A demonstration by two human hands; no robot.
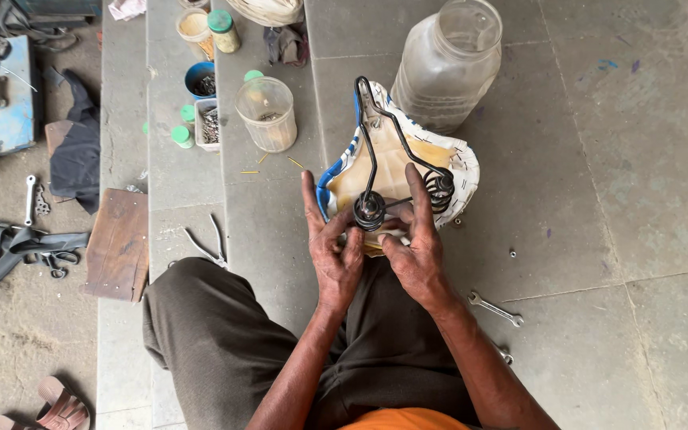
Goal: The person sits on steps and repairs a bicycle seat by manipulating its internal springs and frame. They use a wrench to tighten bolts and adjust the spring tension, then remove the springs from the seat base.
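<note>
An upturned bicycle saddle with a white-and-blue cover and tan underside (396, 163) lies with its long axis running away from the person, narrow nose pointing outward. Its black bent-wire frame ends in 2 coil springs just above the fingertips. The left hand (334, 251) and right hand (417, 251) have their fingers curled around the saddle's wide rear edge, over the grey concrete step (599, 159). A ribbed clear plastic jar (447, 68) stands beyond the nose.
</note>
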